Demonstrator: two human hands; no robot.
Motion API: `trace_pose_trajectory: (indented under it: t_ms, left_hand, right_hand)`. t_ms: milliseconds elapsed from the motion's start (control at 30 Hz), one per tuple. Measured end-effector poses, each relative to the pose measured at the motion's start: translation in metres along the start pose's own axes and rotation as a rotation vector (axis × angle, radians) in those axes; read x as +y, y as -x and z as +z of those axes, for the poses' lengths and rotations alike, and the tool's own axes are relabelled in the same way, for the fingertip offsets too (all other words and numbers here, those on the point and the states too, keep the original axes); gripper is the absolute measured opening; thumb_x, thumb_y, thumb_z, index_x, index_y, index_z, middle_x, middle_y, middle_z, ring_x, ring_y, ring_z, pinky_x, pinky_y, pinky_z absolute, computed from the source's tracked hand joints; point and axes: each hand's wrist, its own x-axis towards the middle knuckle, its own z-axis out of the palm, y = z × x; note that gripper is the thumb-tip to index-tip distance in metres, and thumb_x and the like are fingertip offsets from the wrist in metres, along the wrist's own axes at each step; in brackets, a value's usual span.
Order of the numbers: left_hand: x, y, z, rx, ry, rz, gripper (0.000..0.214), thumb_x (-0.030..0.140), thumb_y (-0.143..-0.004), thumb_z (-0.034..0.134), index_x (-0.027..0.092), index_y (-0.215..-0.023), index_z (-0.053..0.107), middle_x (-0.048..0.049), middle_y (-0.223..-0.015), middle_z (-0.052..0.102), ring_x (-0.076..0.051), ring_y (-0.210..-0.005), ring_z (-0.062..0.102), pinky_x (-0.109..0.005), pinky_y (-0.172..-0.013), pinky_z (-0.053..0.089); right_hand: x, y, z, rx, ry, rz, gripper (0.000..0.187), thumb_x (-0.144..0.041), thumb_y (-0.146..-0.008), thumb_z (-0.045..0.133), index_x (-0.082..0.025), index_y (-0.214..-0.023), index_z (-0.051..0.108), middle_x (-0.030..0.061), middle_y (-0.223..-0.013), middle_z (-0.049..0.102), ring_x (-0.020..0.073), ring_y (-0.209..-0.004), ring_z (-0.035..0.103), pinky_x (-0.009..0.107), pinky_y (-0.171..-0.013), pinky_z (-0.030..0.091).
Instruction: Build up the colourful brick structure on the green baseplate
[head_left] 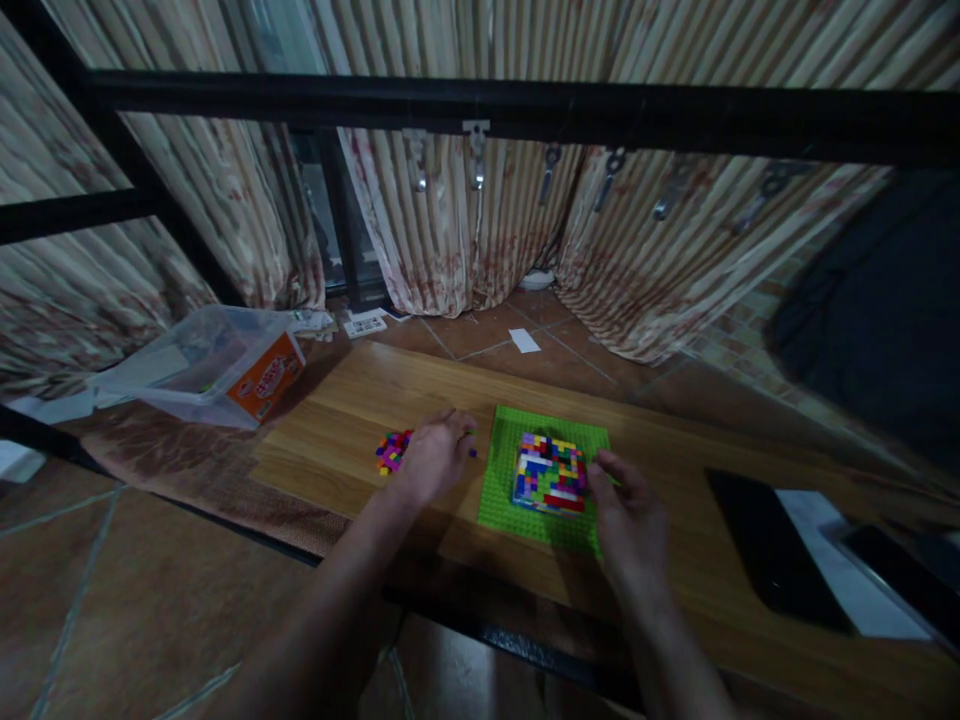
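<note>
A square build of small multicoloured toy bricks (551, 475) stands on a green studded baseplate (495, 505) on the wooden table. My right hand (634, 515) is at the build's right side, fingertips at its edge. Its fingers are loosely bent, with a gap between thumb and fingers. Over a pile of loose bricks (390, 453) left of the plate is my left hand (439, 455), fingers curled together. A tiny greenish spot shows at its fingertips; whether it is a brick I cannot make out. One dark blue brick (473, 453) lies just beside those fingertips.
A clear plastic bin (202, 350) with an orange label stands beyond the table's left end. Toward the right of the tabletop (675, 445) lie a dark flat panel (765, 550), white paper (840, 570) and a phone-like object (900, 565). A black metal bar (480, 95) crosses above.
</note>
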Motion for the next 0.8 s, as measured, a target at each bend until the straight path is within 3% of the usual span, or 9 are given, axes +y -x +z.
trace_pose_trajectory:
  t_ms: [233, 533, 800]
  left_hand:
    - [0.031, 0.007, 0.006, -0.098, 0.319, 0.138, 0.023, 0.029, -0.093, 0.046, 0.020, -0.098, 0.067, -0.0040, -0.091, 0.068, -0.016, -0.087, 0.063, -0.027, -0.078, 0.047]
    - [0.048, 0.005, 0.015, -0.116, 0.369, 0.198, 0.020, 0.026, -0.090, 0.053, 0.020, -0.085, 0.072, -0.0042, -0.086, 0.067, -0.015, -0.082, 0.062, -0.026, -0.076, 0.048]
    - [0.055, 0.003, 0.027, -0.065, 0.389, 0.156, 0.017, 0.024, -0.087, 0.055, 0.021, -0.080, 0.071, -0.0030, -0.085, 0.063, -0.014, -0.080, 0.061, -0.027, -0.077, 0.047]
  right_hand:
    - [-0.009, 0.002, -0.001, 0.036, -0.063, -0.100, 0.035, -0.045, -0.074, 0.065, -0.016, -0.095, 0.070, 0.0097, -0.095, 0.073, 0.0239, -0.086, 0.066, 0.040, -0.080, 0.050]
    - [-0.015, 0.009, 0.002, -0.079, 0.041, -0.389, 0.021, -0.038, -0.082, 0.059, -0.022, -0.086, 0.072, 0.0066, -0.102, 0.067, 0.0218, -0.100, 0.061, 0.040, -0.090, 0.047]
    - [-0.014, 0.011, 0.003, -0.115, 0.128, -0.400, 0.019, -0.036, -0.082, 0.058, -0.023, -0.086, 0.071, 0.0071, -0.107, 0.064, 0.0225, -0.102, 0.059, 0.042, -0.093, 0.045]
